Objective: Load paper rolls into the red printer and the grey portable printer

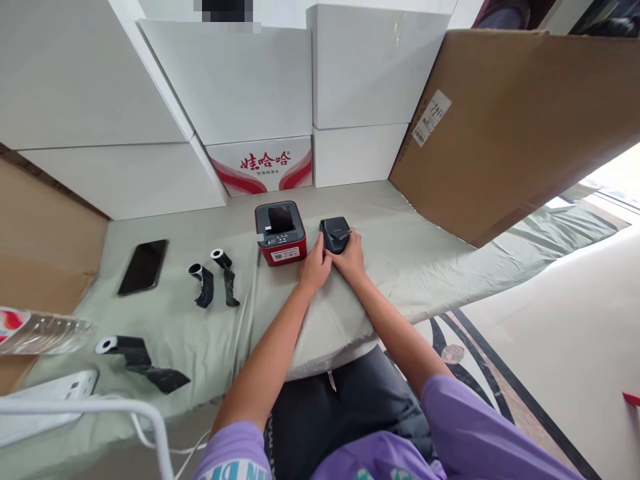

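A small black box-shaped device (334, 229) with rounded corners rests on the green cloth, gripped between my two hands. My left hand (315, 265) presses its fingers against the near left side. Around the right side curl the fingers of my right hand (351, 259), and the thumbs come close together at the near edge. A dark strip lies over the device's top near my right fingers; what it is I cannot make out. Just left of my hands stands a red and black boxy machine (283, 252) with a dark glossy top and a white label on its front.
Left on the cloth (175, 353) lie a black phone (143, 268), several partly unrolled black rolls (131, 349), a plastic bottle (53, 333) and a white device (47, 403) near a white cable. White boxes (235, 83) line the back; a large brown carton (520, 133) stands right.
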Tool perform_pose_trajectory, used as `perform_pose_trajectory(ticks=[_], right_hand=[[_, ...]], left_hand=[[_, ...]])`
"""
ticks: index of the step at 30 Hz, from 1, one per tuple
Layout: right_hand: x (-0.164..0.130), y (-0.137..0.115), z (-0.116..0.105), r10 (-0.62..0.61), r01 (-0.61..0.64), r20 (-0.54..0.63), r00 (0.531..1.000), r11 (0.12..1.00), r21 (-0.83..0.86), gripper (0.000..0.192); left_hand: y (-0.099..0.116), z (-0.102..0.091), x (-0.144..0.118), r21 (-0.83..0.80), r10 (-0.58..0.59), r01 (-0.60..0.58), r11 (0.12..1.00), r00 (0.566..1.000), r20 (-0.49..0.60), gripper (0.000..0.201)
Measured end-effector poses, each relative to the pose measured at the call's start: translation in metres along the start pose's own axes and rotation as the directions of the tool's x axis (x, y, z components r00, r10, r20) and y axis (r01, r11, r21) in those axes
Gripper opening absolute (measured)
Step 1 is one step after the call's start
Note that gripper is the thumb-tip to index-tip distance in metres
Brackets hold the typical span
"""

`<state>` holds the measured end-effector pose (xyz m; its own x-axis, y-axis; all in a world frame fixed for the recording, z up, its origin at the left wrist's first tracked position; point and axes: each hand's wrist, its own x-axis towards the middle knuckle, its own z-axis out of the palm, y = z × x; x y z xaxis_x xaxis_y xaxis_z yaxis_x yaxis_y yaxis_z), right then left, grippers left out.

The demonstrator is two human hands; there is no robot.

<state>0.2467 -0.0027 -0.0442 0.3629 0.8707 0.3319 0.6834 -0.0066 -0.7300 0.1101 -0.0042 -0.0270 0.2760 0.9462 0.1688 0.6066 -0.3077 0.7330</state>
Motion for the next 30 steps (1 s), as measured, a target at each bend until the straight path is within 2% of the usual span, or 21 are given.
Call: perform_pose_trajectory(ticks=[3, 11, 23, 30], right_hand=[[0.000, -0.002, -0.002, 0.008, -0.008, 0.009, 1.000, 1.000, 0.008, 0.103], [0.002, -0.004, -0.003, 0.080, -0.080, 0.041, 0.996, 0.997, -0.004, 0.122], [0.001, -0.005, -0.006, 0.070, -0.071, 0.054, 0.996, 0.997, 0.019, 0.117], [0.001, -0.003, -0.005, 0.069, -0.070, 0.041, 0.997, 0.997, 0.011, 0.115]], left_hand=[[0.001, -0.002, 0.002, 0.004, -0.044, 0.044, 0.999, 0.997, 0.057, 0.072], [0.007, -0.006, 0.003, 0.081, -0.085, 0.079, 0.994, 0.993, 0.081, 0.068], [0.006, -0.006, 0.004, 0.078, -0.099, 0.093, 0.993, 0.992, 0.073, 0.068], [0.013, -0.009, 0.004, 0.085, -0.155, 0.147, 0.986, 0.984, 0.090, 0.073]])
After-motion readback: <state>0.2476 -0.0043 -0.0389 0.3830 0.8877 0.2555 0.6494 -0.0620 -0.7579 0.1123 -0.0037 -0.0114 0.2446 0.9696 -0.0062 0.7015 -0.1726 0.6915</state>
